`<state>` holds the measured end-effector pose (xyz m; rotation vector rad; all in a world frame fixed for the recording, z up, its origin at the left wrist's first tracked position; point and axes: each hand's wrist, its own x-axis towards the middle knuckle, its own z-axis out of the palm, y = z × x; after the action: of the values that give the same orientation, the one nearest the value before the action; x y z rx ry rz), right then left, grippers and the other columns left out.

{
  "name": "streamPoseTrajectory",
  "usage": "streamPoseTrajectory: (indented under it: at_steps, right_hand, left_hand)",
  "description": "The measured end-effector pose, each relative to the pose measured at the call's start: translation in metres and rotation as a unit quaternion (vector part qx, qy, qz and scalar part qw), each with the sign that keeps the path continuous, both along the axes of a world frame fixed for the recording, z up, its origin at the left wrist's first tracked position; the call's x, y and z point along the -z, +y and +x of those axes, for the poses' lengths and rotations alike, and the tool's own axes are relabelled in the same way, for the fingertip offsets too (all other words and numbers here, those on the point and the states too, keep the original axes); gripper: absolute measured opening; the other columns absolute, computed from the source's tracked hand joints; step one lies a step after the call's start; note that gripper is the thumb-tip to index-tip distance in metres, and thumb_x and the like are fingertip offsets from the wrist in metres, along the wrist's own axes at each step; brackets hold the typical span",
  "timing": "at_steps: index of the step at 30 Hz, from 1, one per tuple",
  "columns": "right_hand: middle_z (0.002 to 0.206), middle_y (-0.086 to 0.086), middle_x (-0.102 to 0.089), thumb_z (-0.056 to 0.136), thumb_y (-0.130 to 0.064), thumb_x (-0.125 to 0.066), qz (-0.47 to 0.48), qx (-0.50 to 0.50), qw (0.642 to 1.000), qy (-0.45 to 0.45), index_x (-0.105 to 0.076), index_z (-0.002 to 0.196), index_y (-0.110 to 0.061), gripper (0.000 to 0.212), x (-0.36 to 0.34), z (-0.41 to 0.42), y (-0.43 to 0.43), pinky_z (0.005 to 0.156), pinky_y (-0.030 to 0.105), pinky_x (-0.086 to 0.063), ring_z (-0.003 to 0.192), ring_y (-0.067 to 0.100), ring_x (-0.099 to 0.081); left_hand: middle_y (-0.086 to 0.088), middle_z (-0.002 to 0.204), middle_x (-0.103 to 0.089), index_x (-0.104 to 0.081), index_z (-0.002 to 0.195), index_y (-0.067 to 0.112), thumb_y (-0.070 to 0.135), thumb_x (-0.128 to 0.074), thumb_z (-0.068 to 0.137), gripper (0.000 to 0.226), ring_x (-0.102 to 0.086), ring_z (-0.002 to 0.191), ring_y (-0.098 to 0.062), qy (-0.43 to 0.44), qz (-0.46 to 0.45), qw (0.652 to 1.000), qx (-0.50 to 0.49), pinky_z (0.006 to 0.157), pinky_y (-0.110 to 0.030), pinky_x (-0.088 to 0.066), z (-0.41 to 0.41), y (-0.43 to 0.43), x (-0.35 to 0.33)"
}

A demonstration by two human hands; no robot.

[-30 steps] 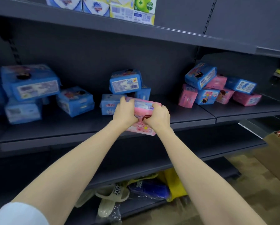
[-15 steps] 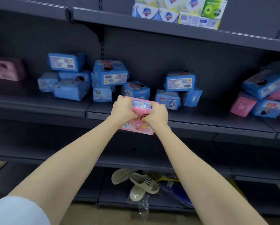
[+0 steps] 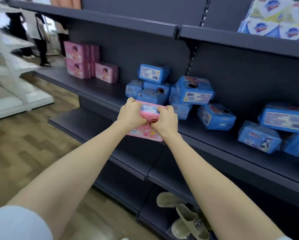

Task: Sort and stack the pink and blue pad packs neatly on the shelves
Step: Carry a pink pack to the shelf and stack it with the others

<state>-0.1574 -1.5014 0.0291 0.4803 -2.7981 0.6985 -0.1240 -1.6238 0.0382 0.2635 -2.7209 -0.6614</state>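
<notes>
Both hands grip one pink pad pack (image 3: 146, 134) in front of the middle shelf (image 3: 100, 87). My left hand (image 3: 130, 112) holds its left end, and my right hand (image 3: 166, 119) holds its right end. A neat stack of pink packs (image 3: 82, 59) stands at the far left of that shelf. Loose blue packs (image 3: 164, 87) lie piled just behind my hands. More blue packs (image 3: 273, 129) lie jumbled to the right.
Soap multipacks (image 3: 277, 19) sit on the top shelf at right. Slippers (image 3: 185, 217) lie on the bottom shelf. White shelving (image 3: 11, 70) stands at left over a wooden floor. A person's legs (image 3: 41, 44) show in the far aisle.
The view has swung left along the shelves with the pink pack still held in both hands. The stacked pink packs at the far left have come into sight.
</notes>
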Motion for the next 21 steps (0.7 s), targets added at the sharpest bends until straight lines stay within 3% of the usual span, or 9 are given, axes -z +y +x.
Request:
streamPoseTrajectory:
  at_steps: [12, 21]
  right_hand:
    - [0.116, 0.010, -0.047, 0.079, -0.019, -0.064, 0.009, -0.140, 0.990, -0.003, -0.057, 0.116, -0.012, 0.039, 0.001, -0.059, -0.135, 0.077, 0.031, -0.040, 0.101, 0.032, -0.051]
    - [0.117, 0.010, -0.047, 0.078, -0.017, -0.062, -0.003, -0.187, 0.982, 0.002, -0.057, 0.118, -0.012, 0.040, -0.005, -0.122, -0.205, 0.078, 0.032, -0.043, 0.102, 0.033, -0.052]
  left_hand:
    - [-0.008, 0.117, -0.046, -0.061, 0.108, 0.008, 0.034, -0.077, 0.069, 0.049, -0.054, 0.103, -0.025, 0.008, 0.023, 0.990, -0.138, 0.076, -0.027, -0.038, -0.021, -0.114, -0.002]
    - [-0.010, 0.122, -0.045, -0.057, 0.118, 0.009, 0.032, -0.076, 0.071, 0.056, -0.053, 0.107, -0.026, 0.019, 0.010, 0.983, -0.183, 0.086, -0.030, -0.040, -0.072, -0.175, -0.008]
